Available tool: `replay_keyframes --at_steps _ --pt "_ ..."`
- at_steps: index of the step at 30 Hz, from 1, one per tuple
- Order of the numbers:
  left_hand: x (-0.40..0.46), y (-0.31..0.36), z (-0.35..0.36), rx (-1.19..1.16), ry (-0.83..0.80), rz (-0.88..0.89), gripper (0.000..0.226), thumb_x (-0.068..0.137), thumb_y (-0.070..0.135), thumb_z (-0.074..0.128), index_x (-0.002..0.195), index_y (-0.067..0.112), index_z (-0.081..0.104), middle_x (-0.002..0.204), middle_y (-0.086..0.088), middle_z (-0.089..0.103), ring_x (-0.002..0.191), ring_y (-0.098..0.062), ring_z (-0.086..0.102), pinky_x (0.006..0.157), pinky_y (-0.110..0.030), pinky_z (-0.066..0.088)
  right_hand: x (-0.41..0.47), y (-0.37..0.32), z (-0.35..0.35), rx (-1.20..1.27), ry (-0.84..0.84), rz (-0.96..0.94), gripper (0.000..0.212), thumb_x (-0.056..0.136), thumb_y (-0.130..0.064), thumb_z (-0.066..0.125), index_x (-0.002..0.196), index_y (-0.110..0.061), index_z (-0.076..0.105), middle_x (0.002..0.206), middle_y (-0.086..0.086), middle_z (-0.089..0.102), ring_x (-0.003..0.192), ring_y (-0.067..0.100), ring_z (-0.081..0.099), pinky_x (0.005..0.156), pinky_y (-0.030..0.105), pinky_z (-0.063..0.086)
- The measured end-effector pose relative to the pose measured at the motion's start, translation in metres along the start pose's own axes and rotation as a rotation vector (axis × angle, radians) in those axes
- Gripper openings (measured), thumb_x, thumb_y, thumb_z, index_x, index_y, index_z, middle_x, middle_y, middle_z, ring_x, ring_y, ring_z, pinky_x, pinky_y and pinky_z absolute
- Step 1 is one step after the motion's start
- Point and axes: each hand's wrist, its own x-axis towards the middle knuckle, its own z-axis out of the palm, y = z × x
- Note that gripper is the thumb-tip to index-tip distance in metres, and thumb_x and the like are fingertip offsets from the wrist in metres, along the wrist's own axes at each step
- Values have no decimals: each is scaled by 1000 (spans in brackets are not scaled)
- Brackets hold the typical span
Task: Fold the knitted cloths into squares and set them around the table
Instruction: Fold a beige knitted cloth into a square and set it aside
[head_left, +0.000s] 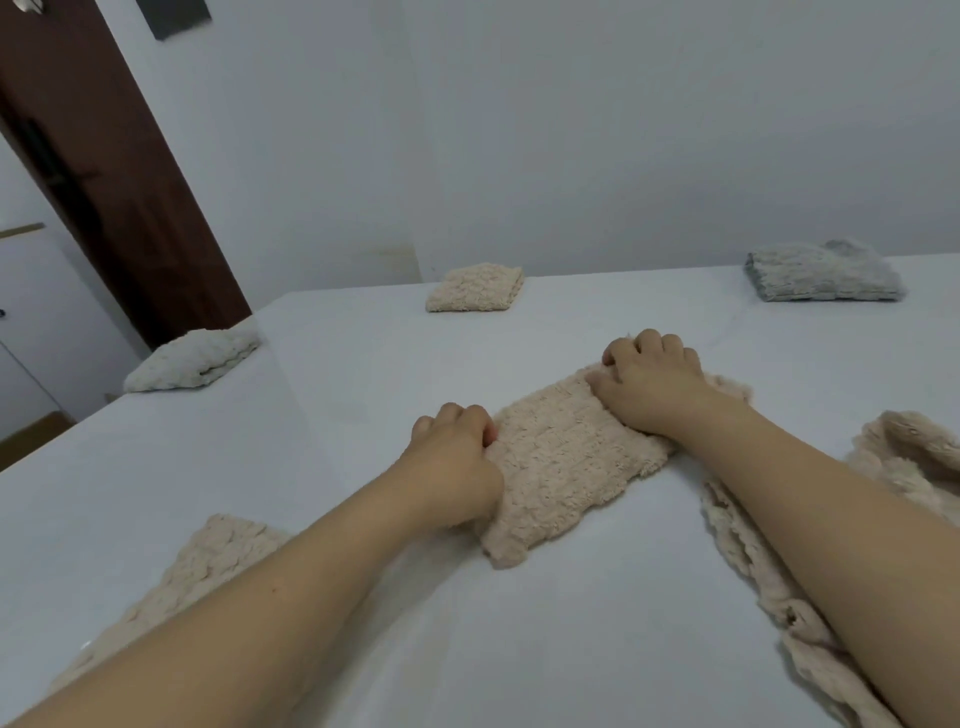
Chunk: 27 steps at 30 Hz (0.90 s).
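fingers (647, 345) of both hands grip the beige cloth (561, 457).

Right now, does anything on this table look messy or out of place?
Mostly tidy, with one exception. The rumpled beige cloth at the right edge lies bunched, not squared like the folded beige cloth or grey cloth at the far side. The left hand and right hand grip another beige cloth, half-folded.

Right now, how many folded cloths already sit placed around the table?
3: white knitted square at far-left edge, beige knitted square far centre, grey knitted cloth far right. Others may lie outside view.
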Motion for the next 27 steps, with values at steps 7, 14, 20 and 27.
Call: replay_keyframes --at_steps 7,14,20,27 --pt "-32 18 -18 279 -214 155 37 86 14 55 120 27 51 112 8 53 99 -15 56 87 -33 52 5 5 -5 274 163 -175 28 88 -19 52 113 -21 65 122 3 58 114 25 52 98 38 39" --pt "-54 28 -28 179 -300 163 27 86 37 63 70 19 50 64 9 48 58 -13 44 56 -27 35 5 2 -4 147 -9 142 43 84 -38 50 123 -21 49 124 8 51 115 32 43 97 43 35" --pt "-22 24 -24 -617 -177 62 33 83 41 75 90 8 73 92 3 75 88 -12 70 86 -30 52 4 1 -2 837 -81 -1 11 86 -23 58 96 -21 58 90 -2 64 75 19 60 69 35 51" --pt "48 33 29 -805 355 -22 35 90 34 66 65 16 48 61 2 47 58 -15 44 59 -31 38 15 33 -34 1014 -422 86 85 84 -78 28 83 -8 76 87 6 67 80 25 51 86 35 40"
